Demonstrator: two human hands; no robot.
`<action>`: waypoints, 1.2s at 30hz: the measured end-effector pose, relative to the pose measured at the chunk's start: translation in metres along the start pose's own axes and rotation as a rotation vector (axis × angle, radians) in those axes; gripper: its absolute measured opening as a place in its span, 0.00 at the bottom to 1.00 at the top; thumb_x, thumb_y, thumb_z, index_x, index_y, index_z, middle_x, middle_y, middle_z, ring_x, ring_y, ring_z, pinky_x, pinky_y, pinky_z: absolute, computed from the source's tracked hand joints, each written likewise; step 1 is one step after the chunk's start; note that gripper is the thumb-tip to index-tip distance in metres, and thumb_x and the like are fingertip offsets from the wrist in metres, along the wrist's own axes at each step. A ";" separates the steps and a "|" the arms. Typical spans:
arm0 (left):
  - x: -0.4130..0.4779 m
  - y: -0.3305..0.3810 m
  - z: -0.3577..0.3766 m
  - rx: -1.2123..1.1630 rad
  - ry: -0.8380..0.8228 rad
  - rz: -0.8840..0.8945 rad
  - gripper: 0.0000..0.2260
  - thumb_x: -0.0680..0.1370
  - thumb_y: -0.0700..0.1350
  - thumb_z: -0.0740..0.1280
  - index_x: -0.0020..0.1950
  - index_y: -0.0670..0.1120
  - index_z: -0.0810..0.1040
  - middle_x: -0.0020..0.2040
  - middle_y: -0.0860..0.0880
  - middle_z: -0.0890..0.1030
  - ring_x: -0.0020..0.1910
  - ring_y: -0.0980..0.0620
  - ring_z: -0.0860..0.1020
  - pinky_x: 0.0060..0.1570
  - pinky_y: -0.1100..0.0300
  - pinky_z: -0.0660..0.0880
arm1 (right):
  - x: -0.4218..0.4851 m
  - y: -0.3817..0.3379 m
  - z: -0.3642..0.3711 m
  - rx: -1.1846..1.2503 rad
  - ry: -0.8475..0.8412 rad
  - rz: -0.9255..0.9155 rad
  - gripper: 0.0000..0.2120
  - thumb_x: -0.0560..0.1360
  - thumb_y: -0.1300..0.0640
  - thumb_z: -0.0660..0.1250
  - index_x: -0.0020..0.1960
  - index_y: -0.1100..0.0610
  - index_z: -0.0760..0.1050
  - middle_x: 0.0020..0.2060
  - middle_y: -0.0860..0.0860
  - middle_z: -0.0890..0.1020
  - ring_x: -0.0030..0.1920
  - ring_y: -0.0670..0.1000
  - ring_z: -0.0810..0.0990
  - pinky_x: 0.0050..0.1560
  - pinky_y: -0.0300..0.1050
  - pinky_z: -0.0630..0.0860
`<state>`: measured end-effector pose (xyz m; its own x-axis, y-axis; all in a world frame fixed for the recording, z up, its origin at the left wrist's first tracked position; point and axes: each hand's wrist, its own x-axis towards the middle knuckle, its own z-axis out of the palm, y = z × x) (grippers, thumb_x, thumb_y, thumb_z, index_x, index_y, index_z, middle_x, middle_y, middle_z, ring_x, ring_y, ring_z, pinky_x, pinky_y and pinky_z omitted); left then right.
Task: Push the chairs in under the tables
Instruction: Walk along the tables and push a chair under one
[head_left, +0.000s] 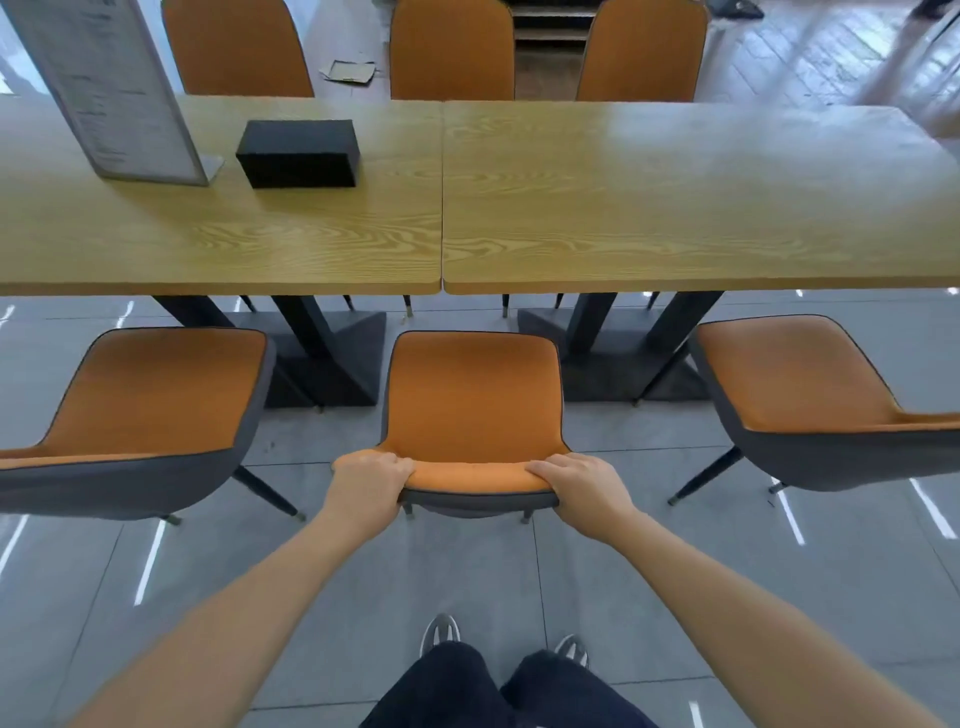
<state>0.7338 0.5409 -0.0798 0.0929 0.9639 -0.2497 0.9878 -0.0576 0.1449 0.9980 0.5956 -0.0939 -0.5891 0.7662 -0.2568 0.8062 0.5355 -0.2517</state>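
Observation:
An orange-and-grey middle chair (472, 395) stands on the floor in front of the seam between two wooden tables (675, 208), its seat clear of the table edge. My left hand (370, 480) grips the left end of its backrest top and my right hand (576, 486) grips the right end. A left chair (150, 400) and a right chair (810, 384) of the same kind stand on either side, also out from under the tables and angled outward.
A black box (298, 153) and a standing menu card (104, 88) rest on the left table. Dark table pedestals (332, 353) stand beneath. Three orange chairs (452, 52) line the far side. My feet and dark trousers (498, 686) are on the grey tiled floor.

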 end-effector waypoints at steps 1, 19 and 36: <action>-0.006 -0.007 -0.001 -0.014 0.004 -0.018 0.07 0.70 0.35 0.64 0.46 0.40 0.79 0.45 0.41 0.82 0.45 0.42 0.79 0.44 0.54 0.76 | 0.006 -0.007 0.000 -0.009 -0.003 -0.016 0.24 0.73 0.65 0.59 0.67 0.51 0.68 0.58 0.50 0.79 0.56 0.55 0.76 0.52 0.47 0.72; 0.006 -0.073 -0.006 0.107 0.048 -0.153 0.12 0.77 0.38 0.58 0.57 0.48 0.74 0.53 0.47 0.77 0.54 0.47 0.75 0.51 0.56 0.68 | 0.067 -0.063 -0.007 -0.011 0.029 0.001 0.22 0.74 0.65 0.61 0.65 0.48 0.69 0.56 0.49 0.80 0.54 0.54 0.77 0.51 0.45 0.72; 0.004 -0.071 -0.017 0.028 -0.055 -0.123 0.24 0.76 0.52 0.64 0.71 0.51 0.65 0.67 0.49 0.73 0.66 0.49 0.71 0.63 0.54 0.68 | 0.053 -0.069 -0.014 0.060 -0.031 0.126 0.27 0.77 0.49 0.62 0.73 0.52 0.57 0.69 0.53 0.68 0.69 0.56 0.66 0.70 0.51 0.61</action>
<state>0.6619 0.5531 -0.0745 -0.0228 0.9486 -0.3158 0.9952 0.0518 0.0835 0.9122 0.6039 -0.0772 -0.4853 0.8142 -0.3186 0.8698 0.4127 -0.2704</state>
